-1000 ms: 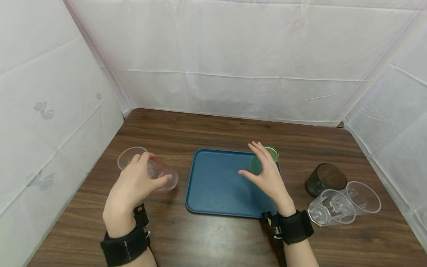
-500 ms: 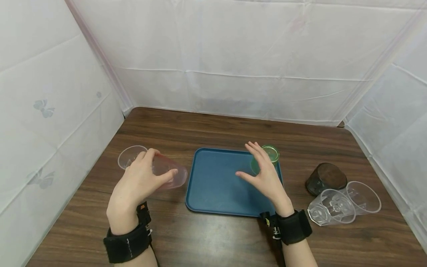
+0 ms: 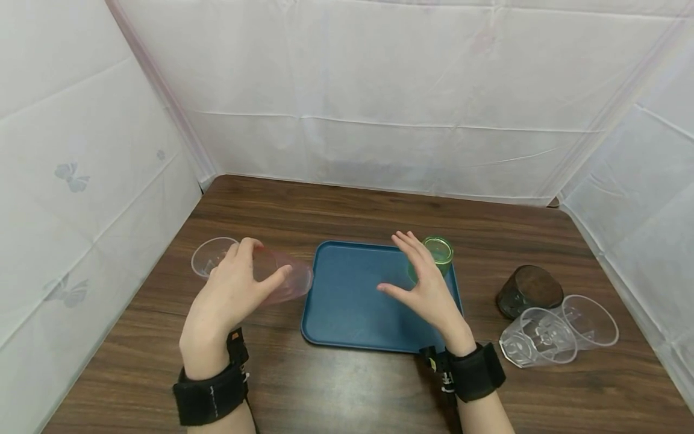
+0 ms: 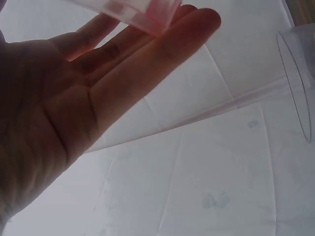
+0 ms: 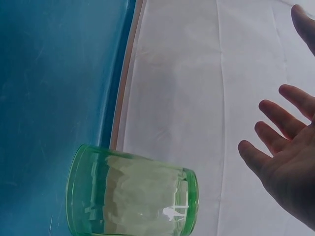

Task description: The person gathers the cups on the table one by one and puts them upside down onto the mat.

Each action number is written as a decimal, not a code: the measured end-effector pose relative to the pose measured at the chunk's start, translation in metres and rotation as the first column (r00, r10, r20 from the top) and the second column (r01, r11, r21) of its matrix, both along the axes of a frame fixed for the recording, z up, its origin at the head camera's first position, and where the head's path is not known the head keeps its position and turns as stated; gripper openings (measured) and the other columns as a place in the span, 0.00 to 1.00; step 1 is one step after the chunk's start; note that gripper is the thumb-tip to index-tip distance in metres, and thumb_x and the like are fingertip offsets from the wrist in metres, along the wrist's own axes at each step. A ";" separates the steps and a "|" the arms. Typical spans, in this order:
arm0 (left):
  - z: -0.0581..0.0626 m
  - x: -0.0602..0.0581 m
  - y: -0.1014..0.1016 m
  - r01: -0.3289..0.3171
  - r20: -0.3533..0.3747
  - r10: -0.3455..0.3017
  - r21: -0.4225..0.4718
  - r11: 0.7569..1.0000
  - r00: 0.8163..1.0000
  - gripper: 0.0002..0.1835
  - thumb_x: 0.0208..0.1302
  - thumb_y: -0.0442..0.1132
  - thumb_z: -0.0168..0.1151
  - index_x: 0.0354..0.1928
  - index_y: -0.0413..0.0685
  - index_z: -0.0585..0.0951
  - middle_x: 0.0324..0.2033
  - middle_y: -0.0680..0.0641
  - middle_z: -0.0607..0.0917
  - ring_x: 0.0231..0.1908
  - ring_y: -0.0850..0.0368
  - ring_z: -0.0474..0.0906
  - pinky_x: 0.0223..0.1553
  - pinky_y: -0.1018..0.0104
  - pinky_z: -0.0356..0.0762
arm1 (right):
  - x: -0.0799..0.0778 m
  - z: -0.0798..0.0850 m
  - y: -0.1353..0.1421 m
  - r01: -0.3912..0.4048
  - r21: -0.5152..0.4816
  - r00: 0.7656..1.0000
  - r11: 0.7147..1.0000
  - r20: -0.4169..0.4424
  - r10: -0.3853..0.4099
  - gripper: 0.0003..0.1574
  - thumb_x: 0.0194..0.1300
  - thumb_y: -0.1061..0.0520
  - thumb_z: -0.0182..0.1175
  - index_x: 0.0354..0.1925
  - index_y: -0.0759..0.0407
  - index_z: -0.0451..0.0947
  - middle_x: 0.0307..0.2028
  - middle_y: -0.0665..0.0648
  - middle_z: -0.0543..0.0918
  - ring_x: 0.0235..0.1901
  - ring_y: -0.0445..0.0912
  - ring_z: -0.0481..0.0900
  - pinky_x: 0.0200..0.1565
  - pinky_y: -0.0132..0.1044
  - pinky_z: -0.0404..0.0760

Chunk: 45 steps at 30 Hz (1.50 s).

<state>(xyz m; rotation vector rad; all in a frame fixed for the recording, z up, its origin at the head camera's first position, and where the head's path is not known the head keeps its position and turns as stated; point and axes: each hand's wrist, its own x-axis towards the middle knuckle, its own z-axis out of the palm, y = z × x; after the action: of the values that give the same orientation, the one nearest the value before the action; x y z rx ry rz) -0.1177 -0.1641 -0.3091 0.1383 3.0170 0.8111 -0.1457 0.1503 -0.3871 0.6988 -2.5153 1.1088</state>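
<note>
My left hand [image 3: 230, 295] grips a pink see-through cup [image 3: 290, 280], thumb on the near side and fingers behind. The cup lies tilted, its end reaching the left edge of a blue tray [image 3: 358, 301]. In the left wrist view, the pink cup [image 4: 142, 12] shows at the top against the fingers. A green glass [image 3: 441, 256] stands upside down at the tray's far right corner. My right hand [image 3: 428, 292] hovers over the tray's right side with fingers spread, partly covering that glass in the head view. The right wrist view shows the green glass [image 5: 142, 196] apart from the fingers.
A clear cup [image 3: 208, 256] stands left of the tray, partly behind my left hand. At the right are a dark smoky glass [image 3: 528, 292] and two clear cups, one faceted [image 3: 537, 340], the other plain [image 3: 591, 322]. White sheeting [image 3: 379, 90] encloses the wooden table's back and sides.
The left hand has carried the pink cup rightward, up to the tray's left edge. The right hand has drifted slightly left, uncovering more of the green glass.
</note>
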 end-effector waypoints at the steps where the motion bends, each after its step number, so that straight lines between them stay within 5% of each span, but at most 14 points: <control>1: 0.000 0.000 0.001 0.002 0.002 -0.002 0.003 1.000 1.000 0.44 0.55 0.72 0.44 0.57 0.38 0.63 0.52 0.35 0.69 0.45 0.34 0.71 0.42 0.41 0.70 | 0.000 0.000 -0.001 -0.009 -0.003 1.000 1.000 -0.006 0.009 0.53 0.49 0.45 0.68 0.68 0.51 0.55 0.68 0.55 0.56 0.68 0.47 0.46 0.62 0.54 0.54; 14: -0.002 -0.003 0.015 0.058 -0.025 -0.057 0.027 0.998 0.998 0.42 0.58 0.72 0.39 0.56 0.39 0.64 0.50 0.40 0.70 0.43 0.43 0.73 0.43 0.46 0.72 | 0.006 0.003 -0.013 -0.081 -0.006 0.997 0.997 -0.012 0.081 0.54 0.48 0.44 0.67 0.69 0.50 0.55 0.68 0.54 0.55 0.68 0.47 0.45 0.62 0.53 0.57; 34: -0.006 -0.005 0.031 0.117 -0.063 -0.114 0.056 0.991 0.992 0.40 0.61 0.70 0.34 0.58 0.42 0.62 0.54 0.43 0.70 0.40 0.43 0.75 0.41 0.48 0.73 | 0.010 0.002 -0.025 -0.143 0.023 0.990 0.989 -0.008 0.143 0.54 0.49 0.43 0.67 0.69 0.51 0.53 0.69 0.51 0.55 0.69 0.46 0.43 0.63 0.51 0.54; 45: -0.008 -0.005 0.041 0.177 -0.103 -0.170 0.064 0.982 0.980 0.38 0.63 0.68 0.35 0.59 0.42 0.62 0.55 0.44 0.70 0.47 0.42 0.73 0.46 0.46 0.72 | 0.013 0.002 -0.032 -0.215 0.006 0.976 0.977 -0.031 0.215 0.55 0.49 0.44 0.67 0.69 0.54 0.52 0.69 0.55 0.54 0.68 0.48 0.46 0.62 0.52 0.57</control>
<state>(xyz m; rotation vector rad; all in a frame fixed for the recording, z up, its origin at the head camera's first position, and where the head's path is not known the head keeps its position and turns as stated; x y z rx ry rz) -0.1230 -0.1230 -0.3168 0.4487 3.0089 0.9226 -0.1328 0.1186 -0.3847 1.0010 -2.4593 1.1547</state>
